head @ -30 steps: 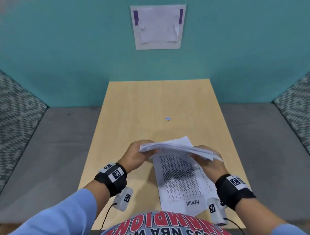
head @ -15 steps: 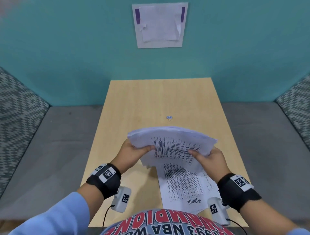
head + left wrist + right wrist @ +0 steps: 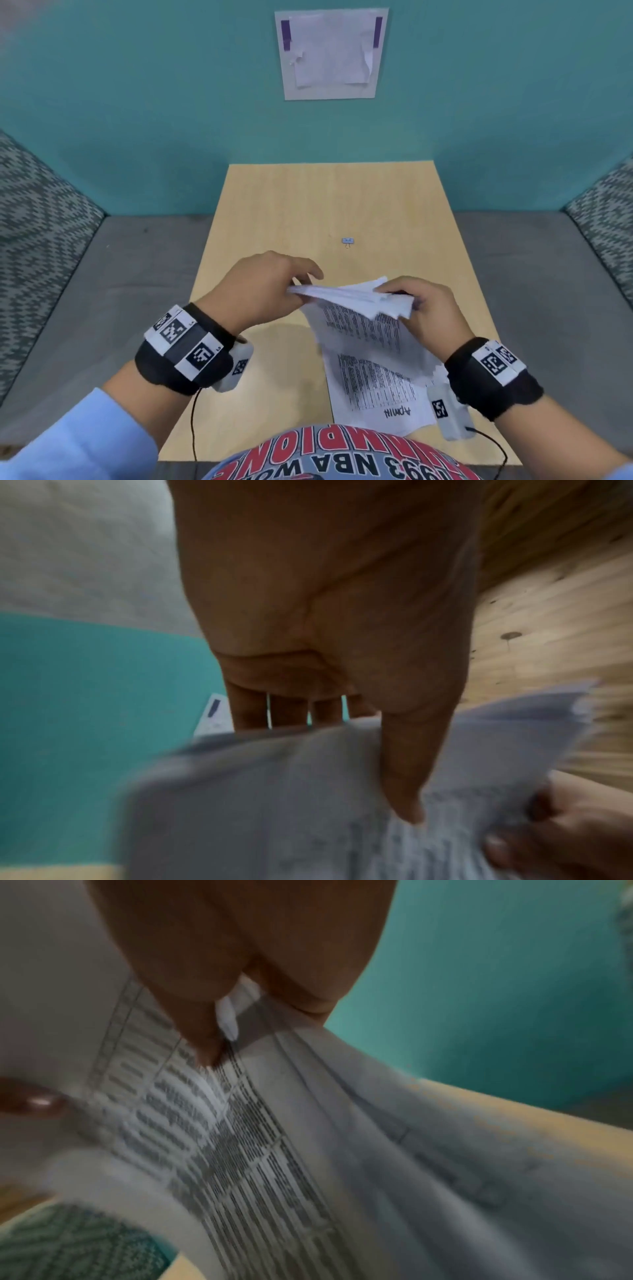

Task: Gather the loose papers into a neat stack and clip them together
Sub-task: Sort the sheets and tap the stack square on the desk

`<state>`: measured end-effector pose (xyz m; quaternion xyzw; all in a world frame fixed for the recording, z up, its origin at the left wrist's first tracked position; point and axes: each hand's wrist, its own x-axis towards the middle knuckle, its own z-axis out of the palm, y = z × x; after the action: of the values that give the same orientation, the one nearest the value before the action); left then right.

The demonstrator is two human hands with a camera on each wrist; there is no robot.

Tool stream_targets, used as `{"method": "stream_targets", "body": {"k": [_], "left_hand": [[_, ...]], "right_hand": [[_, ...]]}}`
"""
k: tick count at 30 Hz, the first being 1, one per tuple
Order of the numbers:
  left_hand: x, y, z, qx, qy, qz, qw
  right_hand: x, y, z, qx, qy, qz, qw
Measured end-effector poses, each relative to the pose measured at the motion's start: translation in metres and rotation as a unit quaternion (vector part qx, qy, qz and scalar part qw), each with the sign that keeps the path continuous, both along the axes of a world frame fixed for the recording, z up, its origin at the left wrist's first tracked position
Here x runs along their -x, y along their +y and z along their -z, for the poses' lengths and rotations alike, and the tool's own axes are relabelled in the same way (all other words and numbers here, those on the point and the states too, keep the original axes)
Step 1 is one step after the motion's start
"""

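Head view: your left hand (image 3: 263, 291) and right hand (image 3: 424, 308) each pinch one end of the papers (image 3: 349, 296), held above the wood surface (image 3: 291, 212). One printed sheet (image 3: 376, 387) lies flat below them, near edge. The clip (image 3: 348, 241) sits farther back, well apart.

L wrist (blurry): thumb (image 3: 411, 764) pressed on the bundle, fingers behind it.

R wrist: thumb (image 3: 192, 1010) curled onto printed pages, probably clamping them.

Papers (image 3: 274, 804) motion-blurred in both wrist views, print unreadable, clip (image 3: 348, 241) on desk too small for detail, forearms cut off at btm edge
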<state>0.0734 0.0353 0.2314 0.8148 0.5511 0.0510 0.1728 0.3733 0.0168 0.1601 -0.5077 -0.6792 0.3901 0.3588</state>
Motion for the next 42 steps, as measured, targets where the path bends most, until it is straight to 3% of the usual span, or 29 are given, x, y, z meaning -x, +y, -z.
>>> {"method": "stream_targets", "body": {"k": [2,5,7,9,11,13,15,17,19,23,26,30,37,42], "left_hand": [[-0.010,0.000,0.002,0.001,-0.001,0.020,1.000],[-0.002,0.002,0.013,0.019,-0.073,-0.004,0.997],[0.012,0.004,0.021,0.056,-0.151,-0.046,0.986],[0.023,0.001,0.024,0.101,-0.252,-0.107,0.956],[0.032,-0.004,0.027,0.141,-0.334,-0.164,0.918],[0.039,-0.009,0.034,0.165,-0.392,-0.201,0.883],[0.040,-0.014,0.042,0.177,-0.444,-0.211,0.853],[0.040,-0.018,0.057,0.192,-0.481,-0.214,0.829],[0.042,-0.025,0.086,0.207,-0.468,-0.205,0.834],[0.046,-0.046,0.146,0.244,-0.330,-0.185,0.893],[0.052,-0.052,0.167,0.228,-0.337,-0.173,0.897],[0.054,-0.047,0.162,0.152,-0.361,-0.159,0.906],[0.051,-0.038,0.159,0.190,-0.334,-0.200,0.901],[0.049,-0.035,0.149,0.166,-0.371,-0.221,0.887]], "right_hand": [[0.006,0.006,-0.016,-0.002,-0.009,-0.020,1.000],[-0.005,0.015,-0.023,0.039,0.004,0.005,0.999],[-0.031,0.021,-0.011,0.014,-0.056,0.090,0.994],[-0.058,0.021,0.007,0.052,-0.086,0.199,0.975],[-0.072,0.017,0.023,0.161,0.048,0.249,0.954],[-0.071,0.011,0.028,0.215,0.180,0.188,0.941],[-0.061,0.006,0.020,0.189,0.203,0.120,0.953],[-0.053,0.003,0.016,0.132,0.183,0.128,0.966],[-0.051,-0.004,0.031,0.103,0.170,0.143,0.969],[-0.057,-0.030,0.084,0.146,0.018,0.123,0.981],[-0.059,-0.035,0.095,0.165,0.007,0.094,0.982],[-0.058,-0.027,0.081,0.122,0.003,0.101,0.987],[-0.057,-0.029,0.082,0.144,-0.008,0.083,0.986],[-0.049,-0.025,0.069,0.120,-0.004,0.119,0.986]]}}
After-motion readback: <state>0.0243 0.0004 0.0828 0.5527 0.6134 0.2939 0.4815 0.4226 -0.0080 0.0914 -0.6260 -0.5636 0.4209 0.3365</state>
